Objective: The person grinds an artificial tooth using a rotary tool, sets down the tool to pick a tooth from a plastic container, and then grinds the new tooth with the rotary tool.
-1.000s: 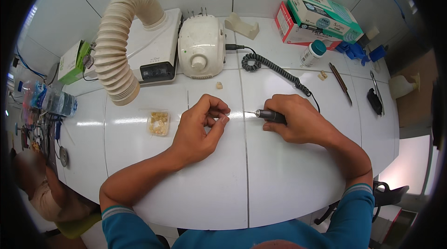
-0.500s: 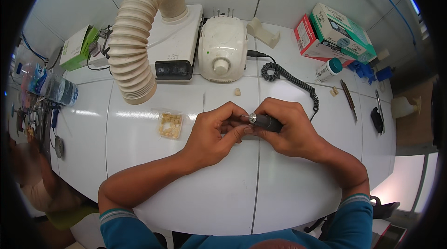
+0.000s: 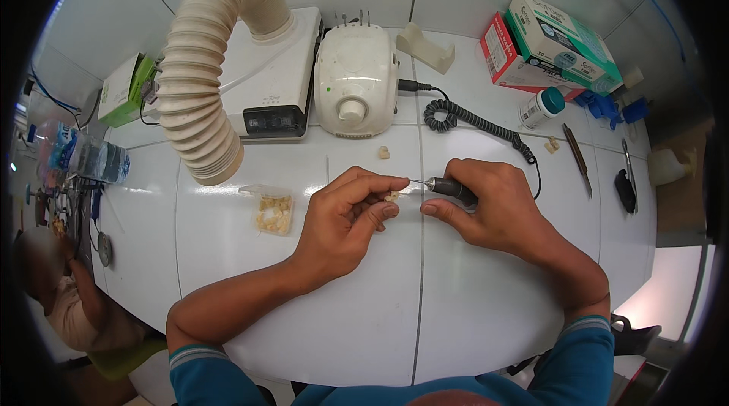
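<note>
Over the white worktop (image 3: 364, 315), the left hand (image 3: 345, 220) pinches a small cream piece (image 3: 392, 195), perhaps a tooth model, between thumb and fingertips. The right hand (image 3: 493, 212) is closed around a dark handpiece (image 3: 449, 188), its thin tip meeting that piece. A clear tray of similar pieces (image 3: 273, 212) lies just left, below the ribbed hose (image 3: 201, 94).

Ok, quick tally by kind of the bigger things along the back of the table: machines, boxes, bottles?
Machines: 2, the white box unit with the ribbed hose and the rounded white control unit.
Cardboard boxes: 3, the red box, the green box on it, and the green-white box at left.
Bottles: 1, the teal-capped bottle.
Total: 6.
</note>
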Demonstrator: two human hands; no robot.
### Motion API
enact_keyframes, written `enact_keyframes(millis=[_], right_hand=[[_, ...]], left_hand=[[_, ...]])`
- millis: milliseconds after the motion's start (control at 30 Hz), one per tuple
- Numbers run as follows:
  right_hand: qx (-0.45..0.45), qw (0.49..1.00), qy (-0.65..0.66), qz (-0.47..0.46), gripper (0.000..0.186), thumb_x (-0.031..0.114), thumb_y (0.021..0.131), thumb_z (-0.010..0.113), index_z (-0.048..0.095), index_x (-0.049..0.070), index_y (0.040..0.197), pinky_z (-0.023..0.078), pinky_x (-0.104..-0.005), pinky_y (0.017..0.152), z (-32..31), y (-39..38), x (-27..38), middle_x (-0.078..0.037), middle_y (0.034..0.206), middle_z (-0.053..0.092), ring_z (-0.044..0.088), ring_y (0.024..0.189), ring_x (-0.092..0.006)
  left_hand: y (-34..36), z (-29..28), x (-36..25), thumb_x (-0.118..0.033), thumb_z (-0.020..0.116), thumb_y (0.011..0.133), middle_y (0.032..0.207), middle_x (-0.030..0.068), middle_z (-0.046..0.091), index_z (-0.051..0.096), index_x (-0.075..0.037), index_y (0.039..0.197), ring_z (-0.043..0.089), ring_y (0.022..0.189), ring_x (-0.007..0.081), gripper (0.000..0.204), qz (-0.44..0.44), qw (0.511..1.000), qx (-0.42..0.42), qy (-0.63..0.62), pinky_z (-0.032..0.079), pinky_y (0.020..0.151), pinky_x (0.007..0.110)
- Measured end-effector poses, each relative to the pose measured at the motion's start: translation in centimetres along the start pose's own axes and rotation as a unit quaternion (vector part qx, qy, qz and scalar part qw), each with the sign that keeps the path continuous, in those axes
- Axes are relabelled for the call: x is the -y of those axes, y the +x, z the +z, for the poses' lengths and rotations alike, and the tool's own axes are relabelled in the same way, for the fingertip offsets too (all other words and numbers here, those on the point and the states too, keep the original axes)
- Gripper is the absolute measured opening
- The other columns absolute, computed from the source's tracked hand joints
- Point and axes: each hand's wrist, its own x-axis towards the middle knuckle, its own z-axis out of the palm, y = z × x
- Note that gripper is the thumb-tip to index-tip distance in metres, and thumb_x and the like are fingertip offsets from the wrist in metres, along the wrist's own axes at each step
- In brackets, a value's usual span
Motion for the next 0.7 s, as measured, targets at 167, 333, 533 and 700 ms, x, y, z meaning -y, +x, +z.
enact_keyframes(millis=[167, 333, 533, 700], right_hand=[[0.026, 0.999, -0.036, 0.017, 0.057, 0.058, 0.105, 0.071, 0.068, 0.004, 0.087, 0.053, -0.0495, 0.062, 0.4, 0.2, -0.5, -0.013, 0.077, 0.072, 0.070, 0.066, -0.0370], [0.045, 0.998, -0.041, 0.002, 0.056, 0.058, 0.105, 0.070, 0.069, 0.005, 0.088, 0.052, -0.0497, 0.060, 0.9, 0.0, -0.3, -0.013, 0.078, 0.073, 0.071, 0.066, -0.0367], [0.044, 0.997, -0.069, -0.005, 0.055, 0.059, 0.104, 0.071, 0.070, 0.005, 0.090, 0.052, -0.0484, 0.058, 1.1, 0.1, -0.5, -0.011, 0.078, 0.073, 0.072, 0.064, -0.0351], [0.037, 0.998, -0.059, -0.009, 0.054, 0.058, 0.103, 0.073, 0.070, 0.006, 0.089, 0.052, -0.0485, 0.057, 1.5, 0.0, -0.7, -0.010, 0.076, 0.072, 0.072, 0.062, -0.0345]], left_hand=[[-0.2, 0.0, 1.1, 0.001, 0.070, 0.107, 0.112, 0.0067, 0.067, 0.069, 0.002, 0.133, 0.072, 0.096, 0.0098, 0.026, -0.024, 0.999, -0.016, -0.030, 0.060, 0.077, 0.025], [-0.4, 0.1, 0.6, -0.002, 0.074, 0.107, 0.103, 0.0046, 0.069, 0.068, 0.004, 0.130, 0.070, 0.087, 0.0066, 0.024, -0.034, 0.997, -0.033, -0.059, 0.061, 0.072, 0.024], [-0.1, 0.1, 0.2, 0.004, 0.069, 0.107, 0.121, 0.0127, 0.073, 0.059, 0.003, 0.136, 0.078, 0.109, 0.0162, 0.030, -0.056, 0.996, -0.010, -0.061, 0.061, 0.074, 0.025], [-0.5, 0.2, 0.2, 0.006, 0.067, 0.108, 0.126, 0.0150, 0.074, 0.056, 0.001, 0.136, 0.078, 0.115, 0.0175, 0.030, -0.072, 0.995, -0.019, -0.065, 0.060, 0.074, 0.024]])
